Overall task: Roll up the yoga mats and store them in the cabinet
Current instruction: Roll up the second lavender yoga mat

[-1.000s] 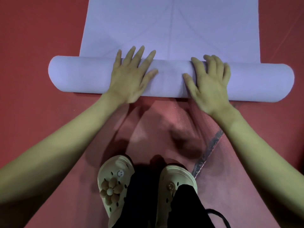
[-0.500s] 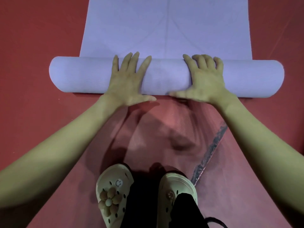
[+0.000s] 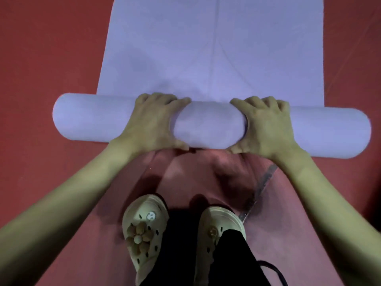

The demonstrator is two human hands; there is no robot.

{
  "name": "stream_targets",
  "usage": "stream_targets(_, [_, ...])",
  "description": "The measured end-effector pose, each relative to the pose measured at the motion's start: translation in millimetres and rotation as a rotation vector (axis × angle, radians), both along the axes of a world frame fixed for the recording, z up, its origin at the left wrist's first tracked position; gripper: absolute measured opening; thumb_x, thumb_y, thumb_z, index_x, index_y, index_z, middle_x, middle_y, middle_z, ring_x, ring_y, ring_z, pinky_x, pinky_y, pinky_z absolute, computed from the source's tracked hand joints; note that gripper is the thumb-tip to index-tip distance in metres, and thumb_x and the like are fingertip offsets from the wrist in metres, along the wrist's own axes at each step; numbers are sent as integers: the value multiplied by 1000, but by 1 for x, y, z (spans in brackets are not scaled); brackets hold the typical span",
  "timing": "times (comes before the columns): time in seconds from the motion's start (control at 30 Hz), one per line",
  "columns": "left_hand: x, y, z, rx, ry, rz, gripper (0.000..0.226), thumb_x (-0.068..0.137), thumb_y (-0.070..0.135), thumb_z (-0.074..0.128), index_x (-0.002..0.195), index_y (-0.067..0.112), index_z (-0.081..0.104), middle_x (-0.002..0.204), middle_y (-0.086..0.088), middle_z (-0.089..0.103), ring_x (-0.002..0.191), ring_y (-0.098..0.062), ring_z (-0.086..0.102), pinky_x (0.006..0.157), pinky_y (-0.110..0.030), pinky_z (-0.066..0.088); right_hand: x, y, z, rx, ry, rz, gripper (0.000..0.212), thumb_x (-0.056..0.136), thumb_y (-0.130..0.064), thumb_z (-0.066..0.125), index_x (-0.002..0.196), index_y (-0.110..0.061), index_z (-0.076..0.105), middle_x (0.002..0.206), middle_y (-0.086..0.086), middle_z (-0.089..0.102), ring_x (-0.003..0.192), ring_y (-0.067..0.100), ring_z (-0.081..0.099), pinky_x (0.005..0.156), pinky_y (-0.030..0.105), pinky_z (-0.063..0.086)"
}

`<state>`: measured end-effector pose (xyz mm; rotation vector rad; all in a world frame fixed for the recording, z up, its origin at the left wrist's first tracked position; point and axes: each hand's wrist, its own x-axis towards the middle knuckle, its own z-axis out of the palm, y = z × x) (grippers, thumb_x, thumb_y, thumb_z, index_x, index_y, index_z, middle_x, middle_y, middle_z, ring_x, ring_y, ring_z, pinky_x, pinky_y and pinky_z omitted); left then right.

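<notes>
Lilac mat roll (image 3: 208,124), under left hand (image 3: 152,122), right hand (image 3: 268,129)

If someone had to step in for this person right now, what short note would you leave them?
Left hand and right hand: both wrapped over the rolled part of the purple yoga mat, fingers on its far side, thumbs on the near side.
The roll lies across the red floor, just ahead of the beige clogs.
Done: the near end is rolled.
Left: roll the flat stretch ahead, then store it. No cabinet in view.
</notes>
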<state>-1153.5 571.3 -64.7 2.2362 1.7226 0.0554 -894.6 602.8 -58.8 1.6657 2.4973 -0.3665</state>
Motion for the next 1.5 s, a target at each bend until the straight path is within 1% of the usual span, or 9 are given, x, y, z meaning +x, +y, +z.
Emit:
stream_targets(0.13, [5,-42,-4,26,-92,-6,104,45,79,66,135,27,53,125,1,62,114,-26,57,95,-50,41,2,-34,4,-141,-41,11,117,29,-72,78,137,-38,46,121,-6,57,107,29,48,94,39,26])
stream_targets(0.33, [13,-48,-5,38,-88,-56,100,68,80,51,145,16,43,145,-3,48,134,-21,43,112,-49,28,-2,-19,11,-287,-44,-3,115,30,-74,78,135,-44,42,118,-7,56,111,26,47,99,40,27])
stream_targets(0.5, [24,-40,-13,156,7,-12,59,101,52,20,149,22,36,155,-1,35,145,-21,28,115,-52,22,-7,0,16,-410,-27,-9,111,37,-69,82,136,-39,41,121,-4,55,117,25,46,105,41,25])
stream_targets(0.7, [27,-9,-18,134,108,75,61,99,52,16,147,24,40,154,-2,37,142,-25,33,116,-52,18,4,-18,18,-352,271,-37,86,79,-62,62,151,-29,27,156,-7,27,146,16,16,119,38,2])
stream_targets(0.87, [23,18,-18,91,76,153,76,90,62,12,151,21,30,158,0,29,147,-25,21,117,-54,6,-2,-29,-10,19,246,-86,65,95,-54,20,147,-20,40,149,0,42,140,20,32,115,39,10])
stream_targets(0.97, [25,21,-14,150,46,189,71,93,56,14,150,17,32,157,-2,31,146,-27,21,116,-56,3,-11,-11,-19,166,175,-97,61,98,-48,19,137,-16,52,132,2,59,125,25,49,107,43,24])
stream_targets(1.2, [35,-5,-17,196,91,171,59,100,46,21,147,16,39,154,-8,36,145,-25,26,115,-60,2,-23,38,-19,110,20,-136,64,91,-50,13,106,-18,67,106,7,69,101,32,59,91,40,34])
stream_targets(1.33, [34,15,-19,193,111,201,59,99,47,19,146,19,42,149,-9,43,142,-26,32,115,-59,7,-15,35,-19,74,104,-104,61,92,-48,20,126,-14,57,126,9,60,121,30,50,105,41,25])
stream_targets(1.5, [32,47,-16,119,170,214,73,90,53,0,152,25,27,155,-2,34,147,-23,20,115,-59,-2,-10,9,-10,100,288,-141,62,96,-43,25,147,-10,35,152,9,36,144,23,25,118,41,6])
